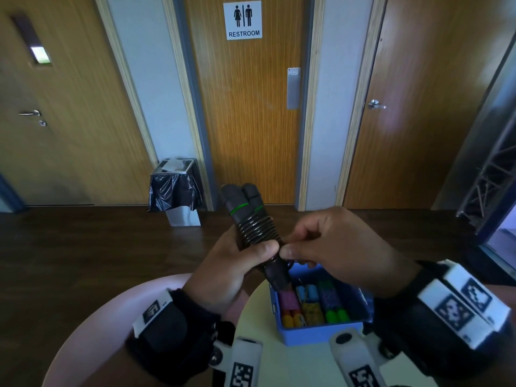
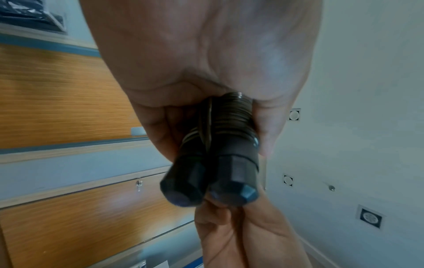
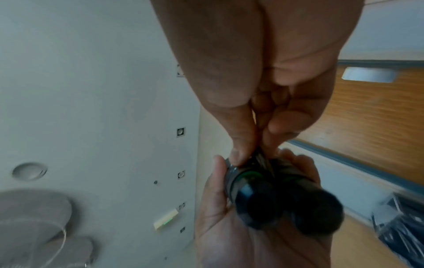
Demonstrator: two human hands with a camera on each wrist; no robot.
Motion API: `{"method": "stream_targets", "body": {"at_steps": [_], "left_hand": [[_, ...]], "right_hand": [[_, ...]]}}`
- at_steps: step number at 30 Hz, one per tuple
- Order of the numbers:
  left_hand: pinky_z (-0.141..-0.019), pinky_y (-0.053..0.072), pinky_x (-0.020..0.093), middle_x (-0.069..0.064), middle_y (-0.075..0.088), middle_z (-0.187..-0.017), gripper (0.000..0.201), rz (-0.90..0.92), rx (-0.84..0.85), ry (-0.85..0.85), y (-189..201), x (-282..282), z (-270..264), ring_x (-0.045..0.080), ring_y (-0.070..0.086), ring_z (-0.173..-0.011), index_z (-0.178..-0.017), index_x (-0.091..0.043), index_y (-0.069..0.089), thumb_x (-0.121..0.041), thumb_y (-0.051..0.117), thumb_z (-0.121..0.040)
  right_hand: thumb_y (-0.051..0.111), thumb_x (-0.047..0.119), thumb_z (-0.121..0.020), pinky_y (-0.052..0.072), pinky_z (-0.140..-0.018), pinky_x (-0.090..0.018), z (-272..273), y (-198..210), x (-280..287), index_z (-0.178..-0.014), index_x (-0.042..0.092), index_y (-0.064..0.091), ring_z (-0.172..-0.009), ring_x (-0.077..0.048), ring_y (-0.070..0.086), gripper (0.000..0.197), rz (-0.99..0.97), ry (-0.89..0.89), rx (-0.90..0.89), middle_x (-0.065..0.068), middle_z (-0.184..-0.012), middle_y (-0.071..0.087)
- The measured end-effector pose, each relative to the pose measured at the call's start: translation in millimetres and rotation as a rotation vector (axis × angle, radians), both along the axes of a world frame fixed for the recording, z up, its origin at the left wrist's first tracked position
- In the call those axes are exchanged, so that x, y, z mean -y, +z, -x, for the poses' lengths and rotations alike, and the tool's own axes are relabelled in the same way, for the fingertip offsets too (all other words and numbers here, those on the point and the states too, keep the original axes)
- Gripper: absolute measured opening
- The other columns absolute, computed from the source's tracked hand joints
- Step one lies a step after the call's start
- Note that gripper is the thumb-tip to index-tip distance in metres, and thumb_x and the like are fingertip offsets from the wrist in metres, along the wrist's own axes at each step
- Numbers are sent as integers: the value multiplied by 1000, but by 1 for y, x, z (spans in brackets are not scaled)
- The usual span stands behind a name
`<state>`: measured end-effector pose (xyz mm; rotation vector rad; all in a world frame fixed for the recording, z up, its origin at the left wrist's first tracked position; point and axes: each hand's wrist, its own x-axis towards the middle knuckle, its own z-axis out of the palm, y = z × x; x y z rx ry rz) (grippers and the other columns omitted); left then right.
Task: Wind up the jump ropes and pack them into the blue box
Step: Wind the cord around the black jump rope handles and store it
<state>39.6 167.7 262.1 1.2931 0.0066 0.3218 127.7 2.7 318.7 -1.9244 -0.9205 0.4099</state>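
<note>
Head view: above the blue box (image 1: 315,332) on the tabletop (image 1: 293,367), the left hand (image 1: 231,270) grips 1 black jump rope (image 1: 255,229), its 2 handles side by side and cord coiled around them. The right hand (image 1: 332,247) pinches the cord's loose end at the coils, thumb and fingers (image 1: 289,251) pressed together. Should that pinch slip before the end is tucked, the springy coils would likely unwind. Inside the box lie about 4 bundled ropes; exact count is unclear.
</note>
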Motion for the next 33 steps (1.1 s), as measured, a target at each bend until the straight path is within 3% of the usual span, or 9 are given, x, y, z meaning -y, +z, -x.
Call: {"method": "stream_targets", "body": {"at_steps": [3,6,10,12,15,20,26,30,33], "left_hand": [[-83,41,49,20,54,-96,61,-86,19,12,3,-1,1,33,54,-94,-108,13,48,-31,74,-76],[-88,39,51,20,54,-102,49,-79,17,33,0,-4,3,33,53,-100,-108,-2,59,-31,77,-73],[-94,41,53,17,60,-104,43,-73,39,66,-2,-7,5,33,57,-102,-109,-26,70,-33,79,-68],[-100,41,61,19,61,-107,51,-55,43,72,-2,-6,7,39,57,-106,-112,-25,69,-38,85,-65],[-103,37,67,19,62,-108,66,-45,55,82,-4,-3,7,39,58,-107,-114,-25,68,-51,91,-58],[-94,44,51,16,63,-108,65,-18,37,13,-8,0,6,34,59,-105,-114,-23,68,-45,92,-58],[-84,46,40,11,59,-97,47,-151,32,-15,-4,4,6,26,58,-94,-114,-19,63,-32,75,-70],[-83,43,47,16,56,-98,42,-122,33,-35,-2,7,3,28,56,-94,-109,-12,60,-31,75,-75],[-77,53,41,19,58,-99,33,1,-4,-84,-3,16,-3,29,62,-90,-105,-12,66,-21,75,-75]], "right_hand": [[82,14,-76,50,-55,-17,3,-9,-5,-75,12,73,-56,-7,61,9,-102,-13,-163,-1,-65,70],[78,11,-79,50,-55,-17,7,-21,-6,-84,3,68,-58,-9,60,14,-241,-53,-312,-1,-66,68],[59,44,-93,41,-52,-17,18,-31,-4,-79,20,59,-55,-6,53,28,-12,-63,87,7,-65,60],[48,43,-99,41,-56,-15,25,-32,-1,-79,23,53,-61,0,53,29,11,-24,204,18,-70,58],[47,35,-101,41,-59,-16,25,-30,2,-81,20,52,-62,0,50,26,-20,3,221,17,-72,55],[50,28,-101,38,-54,-17,20,-27,3,-78,13,55,-57,1,45,28,-61,58,121,13,-61,50],[49,17,-102,38,-53,-11,18,-27,3,-68,25,51,-55,3,49,35,-99,86,45,18,-57,53],[49,16,-101,38,-55,-13,16,-34,3,-66,26,49,-56,3,47,37,-167,51,68,17,-58,53],[53,21,-100,37,-53,-14,6,-41,5,-67,20,50,-55,2,45,33,-172,10,49,14,-56,50]]}}
